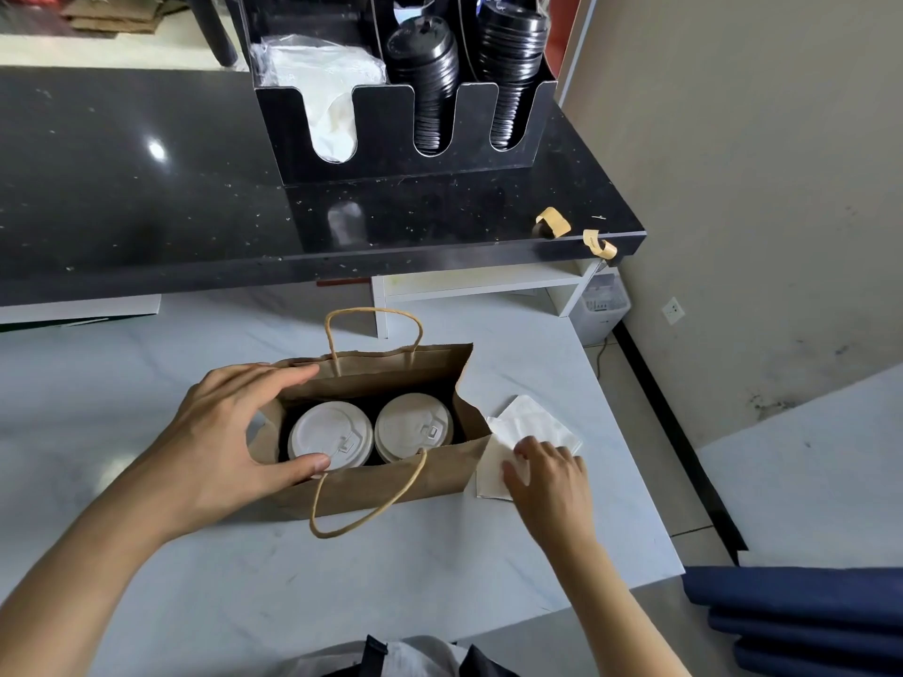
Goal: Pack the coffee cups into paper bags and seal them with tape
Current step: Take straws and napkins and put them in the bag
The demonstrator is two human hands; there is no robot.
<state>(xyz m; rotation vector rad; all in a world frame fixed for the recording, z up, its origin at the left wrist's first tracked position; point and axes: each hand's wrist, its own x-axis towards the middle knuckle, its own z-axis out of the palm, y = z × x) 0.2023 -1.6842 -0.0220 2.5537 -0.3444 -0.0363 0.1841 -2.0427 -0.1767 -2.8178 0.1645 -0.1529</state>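
A brown paper bag [430, 473] with twisted handles stands open on the white table [342, 579]. Inside it sit two coffee cups with white lids, one on the left [328, 432] and one on the right [411, 425]. My left hand [220, 442] grips the bag's left end, fingers on the far rim and thumb on the near rim. My right hand [549, 473] lies fingers down on white napkins [525, 422] just right of the bag. Two curled strips of tan tape [553, 222] [598, 244] stick to the black counter's edge.
A raised black counter [146, 188] runs behind the table and carries a black organiser [391, 134] with stacked black lids and white items. The table ends at the right by a wall. Dark blue cushions [801, 608] lie at lower right.
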